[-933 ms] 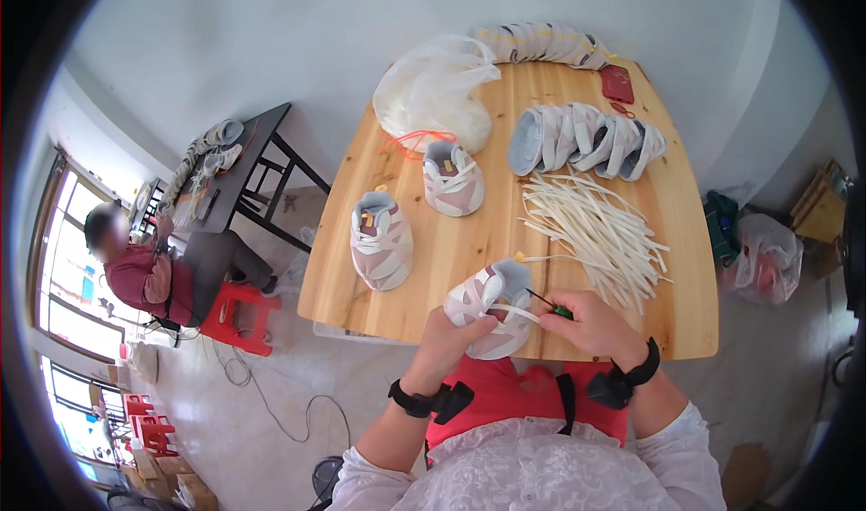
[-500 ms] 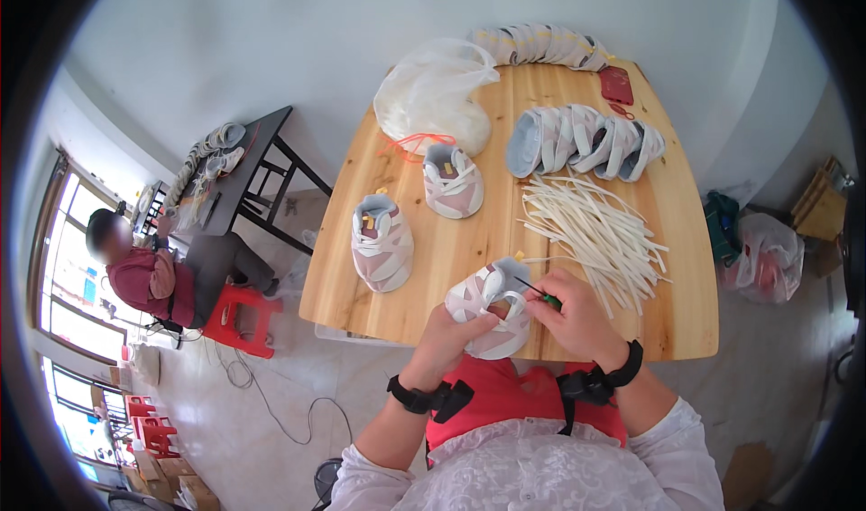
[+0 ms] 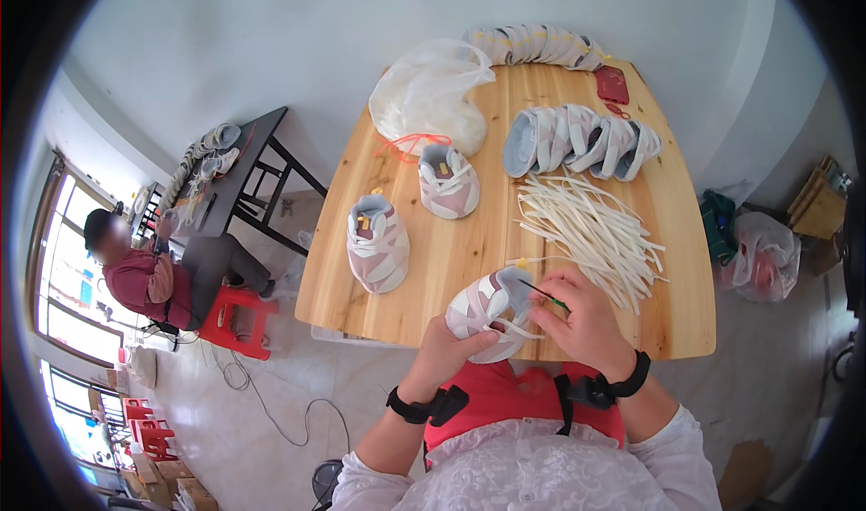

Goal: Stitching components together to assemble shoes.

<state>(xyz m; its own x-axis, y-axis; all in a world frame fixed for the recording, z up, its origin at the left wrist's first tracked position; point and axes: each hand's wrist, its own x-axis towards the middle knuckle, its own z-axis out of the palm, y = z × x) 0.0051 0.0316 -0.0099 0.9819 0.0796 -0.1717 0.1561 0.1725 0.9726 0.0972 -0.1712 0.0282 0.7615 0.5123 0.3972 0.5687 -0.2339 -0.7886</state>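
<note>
My left hand [image 3: 445,350] is closed on the side of a pink and white shoe upper [image 3: 471,305], thumb over its front, at the table's near edge. White lace [image 3: 522,331] crosses the upper, and a loose piece sticks out toward my right hand. Pinched in my right hand [image 3: 585,320] is a thin awl-like tool [image 3: 544,295], with a dark shaft and a green handle; its tip points at the upper's opening. Whether the tip touches the upper I cannot tell. Two laced uppers stand to the left, one nearer [image 3: 378,245] and one farther [image 3: 448,183].
On the wooden table [image 3: 379,316] lie loose white laces [image 3: 595,236], a row of nested uppers [image 3: 577,141], another row [image 3: 537,46] at the back, a white plastic bag [image 3: 428,105], and a red phone-like item [image 3: 612,85]. A person [image 3: 144,272] sits by a dark table at the left.
The lace loop by my right hand has become a loose end sticking out from the upper. My right hand has shifted slightly, the tool still in its fingers.
</note>
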